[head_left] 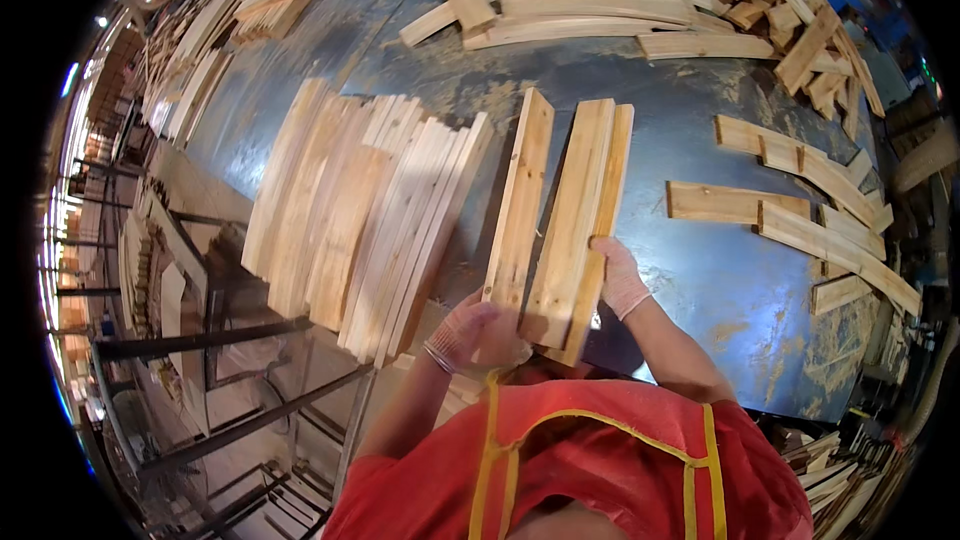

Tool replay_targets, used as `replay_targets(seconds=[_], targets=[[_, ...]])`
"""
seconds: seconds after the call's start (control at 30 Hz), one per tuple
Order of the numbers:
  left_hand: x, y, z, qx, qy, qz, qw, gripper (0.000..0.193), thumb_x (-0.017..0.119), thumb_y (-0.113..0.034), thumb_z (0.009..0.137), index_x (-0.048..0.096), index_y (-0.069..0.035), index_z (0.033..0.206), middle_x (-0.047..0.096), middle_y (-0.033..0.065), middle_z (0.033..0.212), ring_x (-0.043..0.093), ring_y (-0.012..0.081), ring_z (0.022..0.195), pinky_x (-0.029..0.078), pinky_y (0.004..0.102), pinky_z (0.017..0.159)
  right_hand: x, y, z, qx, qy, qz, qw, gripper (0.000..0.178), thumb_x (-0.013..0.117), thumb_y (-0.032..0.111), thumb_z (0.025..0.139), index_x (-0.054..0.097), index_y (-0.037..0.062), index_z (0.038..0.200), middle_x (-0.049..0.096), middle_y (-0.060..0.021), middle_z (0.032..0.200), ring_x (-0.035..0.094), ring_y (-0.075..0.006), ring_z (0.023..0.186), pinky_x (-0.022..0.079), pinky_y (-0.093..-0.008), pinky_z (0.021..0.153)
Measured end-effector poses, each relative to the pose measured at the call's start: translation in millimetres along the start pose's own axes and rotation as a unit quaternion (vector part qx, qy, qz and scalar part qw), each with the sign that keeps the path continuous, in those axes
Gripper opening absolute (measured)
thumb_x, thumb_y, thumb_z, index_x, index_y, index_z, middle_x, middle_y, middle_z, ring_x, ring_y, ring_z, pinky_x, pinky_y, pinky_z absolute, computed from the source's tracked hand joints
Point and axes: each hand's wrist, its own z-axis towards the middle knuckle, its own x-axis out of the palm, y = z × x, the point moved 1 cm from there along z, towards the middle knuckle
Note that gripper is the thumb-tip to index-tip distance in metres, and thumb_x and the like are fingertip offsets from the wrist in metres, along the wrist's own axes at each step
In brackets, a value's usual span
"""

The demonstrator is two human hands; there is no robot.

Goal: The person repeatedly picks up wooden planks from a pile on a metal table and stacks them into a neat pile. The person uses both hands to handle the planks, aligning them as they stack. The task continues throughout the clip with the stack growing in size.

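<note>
Both my hands wear pale knitted gloves. My left hand (468, 332) is closed on the near end of a narrow wooden board (522, 190), which has a few dark knots and points away from me. Beside it, across a thin gap, lie two more boards against each other: a wider board (572, 220) and a slimmer outer board (617, 170). Round the right edge of this pair my right hand (620, 278) is closed, its thumb near the top face. The fingers under the boards are hidden.
Left of my hands, a row of stacked planks (365, 210) overhangs the edge of the dark metal table (690, 330). Loose boards (830, 240) lie at the right. A heap of boards and offcuts (620, 10) spreads across the back. Metal frames (230, 340) stand at the lower left.
</note>
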Motion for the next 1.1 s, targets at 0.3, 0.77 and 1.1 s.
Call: replay_targets(seconds=[0.3, 0.77, 1.1], targets=[[-1.5, 2.8, -54.0, 0.246, -0.321, 0.807, 0.430, 0.083, 0.083, -0.040, 0.078, 0.051, -0.008, 0.148, 0.051, 0.0176, 0.153, 0.046, 0.0365, 0.145, 0.038, 0.0543, 0.117, 131.9, -121.1, -13.6, -0.050, 0.168, -0.532, 0.829, 0.064, 0.072, 0.039, 0.092, 0.058, -0.0041, 0.137, 0.072, -0.0233, 0.125, 0.068, -0.0310, 0.117, 0.054, -0.0409, 0.098], [26.0, -5.1, 11.4, 0.236, -0.369, 0.821, 0.367, 0.080, 0.082, -0.032, 0.079, 0.051, -0.010, 0.150, 0.052, 0.0156, 0.150, 0.049, 0.0389, 0.141, 0.039, 0.0576, 0.116, -35.2, 231.0, -4.4, -0.299, -0.018, -0.921, 0.249, 0.071, 0.082, 0.018, 0.075, 0.057, 0.0110, 0.142, 0.069, -0.0175, 0.122, 0.066, -0.0373, 0.116, 0.053, -0.0489, 0.100], [222.7, 95.2, 135.3, 0.329, -0.085, 0.841, 0.422, 0.098, 0.086, -0.049, 0.074, 0.047, -0.010, 0.154, 0.052, 0.0179, 0.147, 0.048, 0.0404, 0.140, 0.040, 0.0583, 0.115, -52.6, 191.0, -108.4, -0.350, 0.117, -0.775, 0.514, 0.055, 0.077, 0.024, 0.088, 0.064, 0.0100, 0.139, 0.067, -0.0160, 0.136, 0.062, -0.0350, 0.129, 0.046, -0.0482, 0.118]])
